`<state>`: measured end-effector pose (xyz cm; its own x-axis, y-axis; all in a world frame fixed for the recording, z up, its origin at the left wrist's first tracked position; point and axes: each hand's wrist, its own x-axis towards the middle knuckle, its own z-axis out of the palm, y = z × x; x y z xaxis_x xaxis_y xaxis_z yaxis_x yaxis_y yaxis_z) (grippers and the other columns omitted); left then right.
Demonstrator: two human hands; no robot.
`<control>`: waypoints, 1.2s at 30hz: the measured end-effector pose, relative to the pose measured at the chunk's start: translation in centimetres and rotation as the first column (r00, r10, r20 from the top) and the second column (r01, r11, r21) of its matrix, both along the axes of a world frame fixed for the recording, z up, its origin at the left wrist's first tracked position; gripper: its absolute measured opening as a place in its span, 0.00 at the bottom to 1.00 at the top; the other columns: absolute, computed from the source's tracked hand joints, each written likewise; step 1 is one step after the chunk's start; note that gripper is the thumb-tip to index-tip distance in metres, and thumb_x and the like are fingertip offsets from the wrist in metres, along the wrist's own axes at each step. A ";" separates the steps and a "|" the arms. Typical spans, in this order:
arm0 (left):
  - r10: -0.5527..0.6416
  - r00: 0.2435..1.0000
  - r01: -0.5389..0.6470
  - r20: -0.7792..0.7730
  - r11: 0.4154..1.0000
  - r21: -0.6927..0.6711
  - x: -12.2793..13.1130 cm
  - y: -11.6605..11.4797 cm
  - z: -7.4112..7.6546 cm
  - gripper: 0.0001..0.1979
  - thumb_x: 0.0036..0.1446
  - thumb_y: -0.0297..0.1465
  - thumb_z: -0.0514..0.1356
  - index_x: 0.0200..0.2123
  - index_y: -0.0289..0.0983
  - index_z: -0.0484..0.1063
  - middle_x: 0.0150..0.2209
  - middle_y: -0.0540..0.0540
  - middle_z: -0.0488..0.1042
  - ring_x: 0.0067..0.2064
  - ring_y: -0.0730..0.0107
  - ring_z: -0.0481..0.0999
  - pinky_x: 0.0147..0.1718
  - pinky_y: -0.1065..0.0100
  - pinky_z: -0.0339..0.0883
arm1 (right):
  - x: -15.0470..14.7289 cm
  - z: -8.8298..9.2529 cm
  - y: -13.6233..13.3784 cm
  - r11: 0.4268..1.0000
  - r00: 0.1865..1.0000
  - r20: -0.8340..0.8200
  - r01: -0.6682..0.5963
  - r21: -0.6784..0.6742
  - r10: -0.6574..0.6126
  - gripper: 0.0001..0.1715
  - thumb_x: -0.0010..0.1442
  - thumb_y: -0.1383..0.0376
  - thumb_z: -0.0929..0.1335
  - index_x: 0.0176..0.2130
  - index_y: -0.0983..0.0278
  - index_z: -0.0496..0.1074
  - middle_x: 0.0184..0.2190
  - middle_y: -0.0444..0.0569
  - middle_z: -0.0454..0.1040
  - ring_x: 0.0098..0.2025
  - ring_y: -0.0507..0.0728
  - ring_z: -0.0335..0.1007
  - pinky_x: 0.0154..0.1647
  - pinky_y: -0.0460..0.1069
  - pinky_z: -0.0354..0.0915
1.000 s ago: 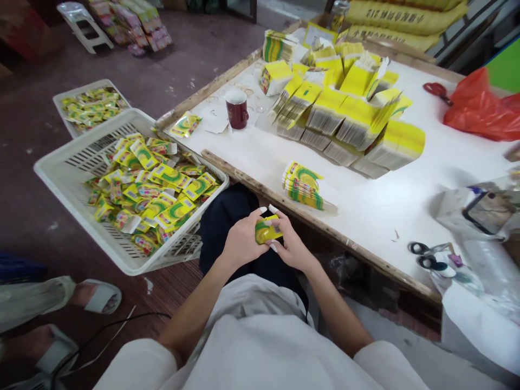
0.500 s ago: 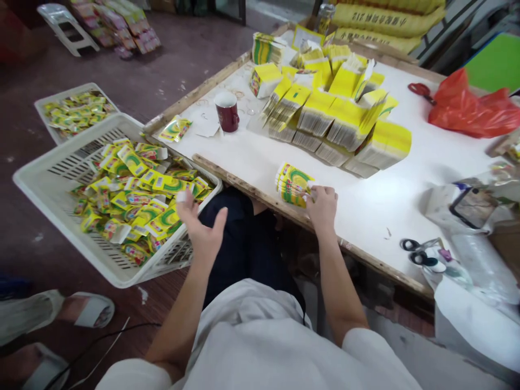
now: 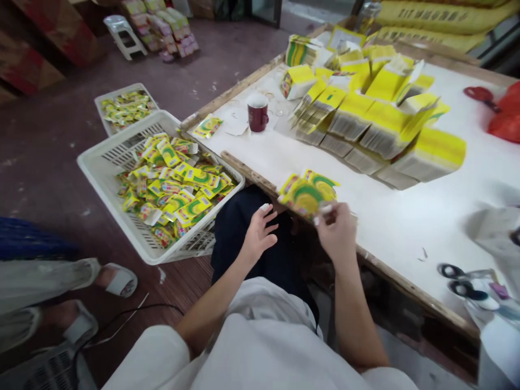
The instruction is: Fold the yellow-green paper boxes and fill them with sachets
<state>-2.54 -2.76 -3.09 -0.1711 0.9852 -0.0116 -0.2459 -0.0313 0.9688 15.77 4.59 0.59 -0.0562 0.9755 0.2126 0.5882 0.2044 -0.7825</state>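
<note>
My right hand (image 3: 338, 230) pinches a yellow-and-green printed card (image 3: 305, 199) by its right end, at the near edge of the table. Just behind it, more of the same cards (image 3: 324, 181) lie on the white tabletop, partly covered by the held one. Over my lap, my left hand (image 3: 260, 234) is open, fingers apart, with nothing in it. A white plastic basket (image 3: 110, 218) stands to the left of my knees. Heaped inside are yellow-and-green packets (image 3: 179, 184), many with a card at one end.
Stacks of yellow cards (image 3: 365, 119) fill the table's far part. A maroon mug (image 3: 258, 114) and a single packet (image 3: 208, 125) stand near the left edge. Black-handled scissors (image 3: 461, 281) lie at right. A smaller basket (image 3: 99, 115) sits behind; another person's sandalled foot (image 3: 122, 280) shows at left.
My right hand has lifted a card off the small stack and drawn it toward me. My left hand has moved from above the basket to over my lap. The view has turned left.
</note>
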 end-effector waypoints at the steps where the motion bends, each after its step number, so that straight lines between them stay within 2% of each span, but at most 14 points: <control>1: 0.011 0.998 -0.011 0.059 1.000 0.010 0.5 0.1 0.1 0.46 0.44 0.61 0.62 0.59 0.41 0.57 0.61 0.33 0.65 0.60 0.50 0.70 0.51 0.52 0.71 | -0.9 0.0 -1.4 0.991 0.992 -0.034 -0.125 -0.046 0.124 0.09 0.57 0.64 0.68 0.37 0.60 0.63 0.30 0.44 0.71 0.26 0.54 0.66 0.29 0.48 0.63; 3: 0.049 0.990 -0.046 0.135 0.999 -0.026 1.3 0.4 0.5 0.42 0.49 0.65 0.53 0.56 0.39 0.61 0.54 0.35 0.72 0.55 0.51 0.74 0.47 0.52 0.72 | -2.7 -0.2 -3.9 0.897 0.906 -0.222 -0.403 -0.184 0.361 0.07 0.57 0.63 0.67 0.35 0.59 0.63 0.27 0.43 0.70 0.26 0.53 0.65 0.27 0.47 0.64; 5: 0.118 0.979 -0.102 0.164 0.990 -0.101 1.7 0.5 1.1 0.38 0.54 0.64 0.44 0.48 0.38 0.65 0.43 0.38 0.75 0.46 0.55 0.77 0.42 0.54 0.74 | -4.3 -0.7 -5.6 0.812 0.811 -0.420 -0.532 -0.242 0.406 0.09 0.58 0.61 0.68 0.35 0.59 0.61 0.27 0.42 0.68 0.27 0.52 0.64 0.28 0.47 0.65; 8: 0.299 0.939 -0.271 0.169 0.948 -0.168 1.7 0.5 1.3 0.33 0.59 0.61 0.36 0.35 0.39 0.63 0.31 0.44 0.71 0.37 0.62 0.77 0.38 0.59 0.74 | -5.7 -1.5 -6.8 0.792 0.771 -0.516 -0.555 -0.256 0.373 0.16 0.54 0.60 0.71 0.39 0.60 0.62 0.32 0.43 0.68 0.31 0.53 0.66 0.32 0.48 0.67; 11: 0.345 0.932 -0.324 0.112 0.930 -0.176 1.3 0.2 0.7 0.31 0.59 0.61 0.40 0.32 0.40 0.61 0.29 0.48 0.68 0.33 0.67 0.75 0.35 0.63 0.73 | -5.8 -2.0 -6.7 0.811 0.802 -0.472 -0.524 -0.261 0.366 0.19 0.52 0.62 0.72 0.42 0.60 0.63 0.33 0.43 0.70 0.32 0.53 0.68 0.33 0.49 0.68; 16: 0.240 0.971 -0.238 -0.001 0.963 -0.128 0.6 -0.7 0.3 0.32 0.42 0.59 0.66 0.39 0.39 0.69 0.35 0.47 0.76 0.36 0.65 0.77 0.38 0.63 0.74 | -3.5 -2.0 -5.4 0.890 0.874 -0.354 -0.415 -0.191 0.332 0.10 0.57 0.64 0.69 0.42 0.61 0.69 0.33 0.45 0.75 0.33 0.55 0.71 0.36 0.50 0.69; 20: 0.189 0.981 -0.191 -0.032 0.971 -0.143 -0.1 -0.9 1.5 0.22 0.47 0.49 0.68 0.35 0.37 0.74 0.34 0.46 0.80 0.36 0.60 0.79 0.41 0.57 0.75 | -1.3 -1.4 -4.4 0.922 0.906 -0.277 -0.364 -0.130 0.319 0.05 0.60 0.66 0.66 0.37 0.60 0.73 0.30 0.44 0.76 0.30 0.55 0.71 0.33 0.51 0.69; 23: 0.155 0.987 -0.156 -0.032 0.987 -0.036 -1.8 -0.7 2.8 0.28 0.51 0.50 0.65 0.49 0.38 0.72 0.47 0.39 0.79 0.49 0.55 0.79 0.52 0.52 0.70 | -0.1 -0.7 -3.7 0.953 0.947 -0.109 -0.297 0.053 0.301 0.09 0.61 0.69 0.65 0.37 0.59 0.75 0.32 0.46 0.76 0.34 0.57 0.71 0.37 0.53 0.69; 26: 0.032 0.976 -0.013 -0.214 0.996 0.091 -3.8 -0.3 3.9 0.42 0.48 0.53 0.67 0.61 0.38 0.62 0.62 0.33 0.68 0.62 0.50 0.68 0.61 0.50 0.61 | 0.3 0.1 -3.6 0.903 0.926 0.141 -0.374 0.209 0.351 0.13 0.63 0.71 0.64 0.36 0.57 0.77 0.34 0.48 0.77 0.40 0.60 0.70 0.45 0.57 0.66; 28: -0.151 0.894 0.178 -0.421 0.984 0.026 -4.4 -0.2 4.3 0.51 0.37 0.50 0.73 0.62 0.38 0.60 0.63 0.32 0.65 0.64 0.46 0.65 0.61 0.50 0.60 | 0.0 0.2 -4.1 0.829 0.858 0.232 -0.506 0.238 0.457 0.15 0.63 0.72 0.64 0.37 0.54 0.77 0.34 0.46 0.77 0.41 0.60 0.69 0.52 0.60 0.63; 30: -0.350 0.771 0.335 -0.533 0.933 -0.129 -4.1 -0.3 4.2 0.49 0.34 0.46 0.75 0.59 0.38 0.63 0.56 0.36 0.73 0.57 0.47 0.73 0.55 0.52 0.66 | -0.7 0.0 -4.8 0.789 0.834 0.223 -0.551 0.273 0.505 0.16 0.63 0.71 0.65 0.40 0.50 0.76 0.37 0.45 0.77 0.45 0.61 0.69 0.61 0.63 0.57; 33: -0.402 0.728 0.323 -0.556 0.916 -0.240 -2.5 -0.7 3.7 0.33 0.44 0.42 0.71 0.53 0.40 0.66 0.43 0.46 0.78 0.42 0.58 0.79 0.44 0.60 0.72 | -2.0 -1.3 -5.6 0.912 0.958 -0.012 -0.270 0.309 0.287 0.23 0.61 0.63 0.69 0.56 0.52 0.68 0.54 0.52 0.70 0.60 0.67 0.61 0.67 0.69 0.49; 35: -0.309 0.749 0.232 -0.586 0.951 -0.204 -1.3 -1.1 3.2 0.31 0.47 0.39 0.69 0.53 0.40 0.64 0.44 0.46 0.77 0.43 0.60 0.78 0.43 0.62 0.72 | -2.8 -2.4 -5.7 0.983 0.957 -0.268 -0.072 0.168 0.116 0.37 0.62 0.56 0.68 0.66 0.58 0.54 0.63 0.59 0.60 0.66 0.69 0.55 0.65 0.69 0.53; 36: -0.275 0.741 0.208 -0.613 0.961 -0.181 -0.8 -1.3 2.9 0.33 0.47 0.37 0.69 0.55 0.40 0.62 0.46 0.45 0.77 0.45 0.59 0.78 0.45 0.61 0.71 | -3.0 -2.9 -5.7 0.996 0.920 -0.381 -0.073 0.051 0.086 0.39 0.64 0.53 0.66 0.67 0.59 0.50 0.63 0.61 0.60 0.65 0.68 0.57 0.63 0.68 0.57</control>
